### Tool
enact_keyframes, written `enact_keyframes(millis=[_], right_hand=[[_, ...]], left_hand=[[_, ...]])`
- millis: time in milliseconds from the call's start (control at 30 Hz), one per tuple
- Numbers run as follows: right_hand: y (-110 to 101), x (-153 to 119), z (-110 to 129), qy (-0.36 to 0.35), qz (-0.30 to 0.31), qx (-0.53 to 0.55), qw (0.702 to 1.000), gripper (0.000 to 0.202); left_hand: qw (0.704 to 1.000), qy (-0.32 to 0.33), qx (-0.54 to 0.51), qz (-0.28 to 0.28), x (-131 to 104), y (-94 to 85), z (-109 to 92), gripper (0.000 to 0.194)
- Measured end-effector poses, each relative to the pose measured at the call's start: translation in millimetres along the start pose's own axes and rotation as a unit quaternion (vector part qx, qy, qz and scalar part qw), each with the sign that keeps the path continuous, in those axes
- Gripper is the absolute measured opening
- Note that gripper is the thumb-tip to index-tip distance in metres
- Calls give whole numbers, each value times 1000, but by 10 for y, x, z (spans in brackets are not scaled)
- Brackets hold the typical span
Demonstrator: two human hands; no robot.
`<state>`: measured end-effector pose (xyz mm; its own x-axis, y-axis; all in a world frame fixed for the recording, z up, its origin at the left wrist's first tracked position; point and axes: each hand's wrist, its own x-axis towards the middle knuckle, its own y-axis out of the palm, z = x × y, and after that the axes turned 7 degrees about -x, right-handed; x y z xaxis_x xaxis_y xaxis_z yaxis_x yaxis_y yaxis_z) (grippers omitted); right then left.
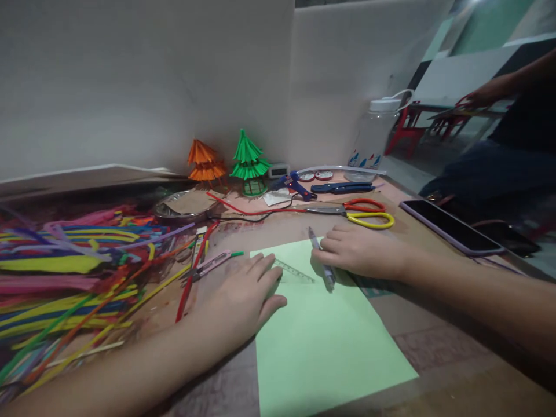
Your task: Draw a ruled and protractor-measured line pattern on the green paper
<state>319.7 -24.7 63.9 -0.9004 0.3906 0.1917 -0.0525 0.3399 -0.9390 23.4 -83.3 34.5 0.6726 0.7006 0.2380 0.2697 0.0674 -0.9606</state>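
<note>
A pale green sheet of paper (325, 347) lies on the table in front of me. Across its upper part rests a clear ruler (295, 272). My left hand (249, 289) lies flat with spread fingers at the sheet's upper left, its fingertips by the ruler's left end. A pen (329, 277) lies slanted over the sheet's upper right, right of the ruler. My right hand (351, 249) rests beside the pen with its fingertips at it; whether they grip it is unclear.
Colourful pipe cleaners (65, 266) pile up at left. Behind are an orange tree (206, 162), a green tree (248, 162), a glue gun (295, 185), scissors (347, 211) and a bottle (373, 139). A phone (449, 226) lies at right, near another person (521, 121).
</note>
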Motion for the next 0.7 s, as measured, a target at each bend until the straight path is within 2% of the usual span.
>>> enact_keyframes(millis=[67,167,300,400,433,500,633,667,700], right_hand=[[40,13,68,70,-61,60,994,18],[125,34,202,166,-121,184,961,13],[194,55,292,192,-141,245,940,20],[159,21,287,212,-140,260,931,19],[129,-3,285,205,-139,263,933,19],[52,-65,290,163,-126,263,943,21],[-77,-213,330,20,-55,221,973,28],[-82,-257,340,-2,-43,216,976,30],[-73,-306,350,8,-47,216,975,30]], left_hand=[[1000,19,-7,-11,-34,22,-2,20],[999,38,-11,-33,-115,68,-47,13],[996,67,0,-50,-182,128,-173,22],[996,90,10,-18,-122,96,-309,27],[996,87,16,-1,-94,74,-348,30],[995,95,39,-7,-60,36,-403,33],[982,150,94,-66,-159,75,-410,34],[980,158,98,-72,-210,110,-401,36],[980,157,97,-76,-264,150,-393,36]])
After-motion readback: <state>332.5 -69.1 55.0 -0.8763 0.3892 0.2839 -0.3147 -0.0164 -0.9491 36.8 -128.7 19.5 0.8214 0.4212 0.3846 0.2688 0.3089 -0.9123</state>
